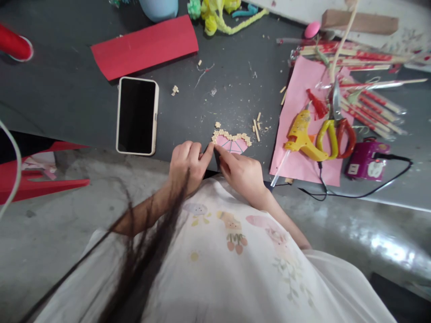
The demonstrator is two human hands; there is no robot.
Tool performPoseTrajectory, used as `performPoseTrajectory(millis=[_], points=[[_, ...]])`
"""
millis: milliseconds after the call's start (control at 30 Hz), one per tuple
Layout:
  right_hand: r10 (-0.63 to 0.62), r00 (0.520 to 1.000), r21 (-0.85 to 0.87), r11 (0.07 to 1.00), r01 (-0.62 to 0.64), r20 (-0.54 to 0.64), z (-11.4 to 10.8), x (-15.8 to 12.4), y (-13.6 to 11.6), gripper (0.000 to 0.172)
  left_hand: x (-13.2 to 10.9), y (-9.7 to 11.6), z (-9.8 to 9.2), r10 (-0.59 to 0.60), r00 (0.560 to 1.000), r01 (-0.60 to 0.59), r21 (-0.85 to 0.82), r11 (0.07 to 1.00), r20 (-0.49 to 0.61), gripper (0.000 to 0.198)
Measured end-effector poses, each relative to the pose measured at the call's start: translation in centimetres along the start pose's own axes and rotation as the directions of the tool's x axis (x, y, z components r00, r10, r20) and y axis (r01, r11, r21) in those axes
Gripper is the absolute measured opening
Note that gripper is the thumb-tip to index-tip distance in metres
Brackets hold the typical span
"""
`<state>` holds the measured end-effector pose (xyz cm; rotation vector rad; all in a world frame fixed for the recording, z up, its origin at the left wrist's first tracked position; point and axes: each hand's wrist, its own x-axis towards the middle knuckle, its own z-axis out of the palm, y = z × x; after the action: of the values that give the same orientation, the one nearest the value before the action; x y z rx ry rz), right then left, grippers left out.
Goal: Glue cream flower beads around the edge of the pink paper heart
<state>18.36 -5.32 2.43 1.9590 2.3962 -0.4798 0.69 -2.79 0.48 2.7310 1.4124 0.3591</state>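
A small pink fan-shaped paper piece (233, 144) edged with tiny cream flowers lies at the near edge of the dark table (77, 103). My left hand (187, 164) is curled, its forefinger stretched to the piece's left corner. My right hand (241, 171) is curled too, fingertips pressed on the piece's lower left edge. Whether either hand pinches something tiny I cannot make out. One loose cream flower (217, 124) sits just beyond the piece.
A phone (137, 115) lies face up to the left, a red paper sheet (145, 46) beyond it. On pink paper (298, 157) to the right rest a yellow glue gun (302, 137) and scissors (336, 130). Wrapped chopsticks (370, 103), a purple power strip (367, 159), yarn (218, 15).
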Motion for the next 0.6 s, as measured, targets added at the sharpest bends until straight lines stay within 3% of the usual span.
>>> performPoseTrajectory(millis=[133,600], points=[[-0.002,1.000,0.003,1.000,0.002,-0.006,-0.06,0.12,-0.04,0.045,0.00,-0.11,-0.15,0.032,0.999,-0.031,0.043,0.999,-0.029,0.038],[-0.010,1.000,-0.009,1.000,0.010,-0.005,-0.04,0.01,0.14,0.044,-0.50,-0.28,0.11,0.043,0.988,-0.054,-0.076,0.996,-0.148,0.031]])
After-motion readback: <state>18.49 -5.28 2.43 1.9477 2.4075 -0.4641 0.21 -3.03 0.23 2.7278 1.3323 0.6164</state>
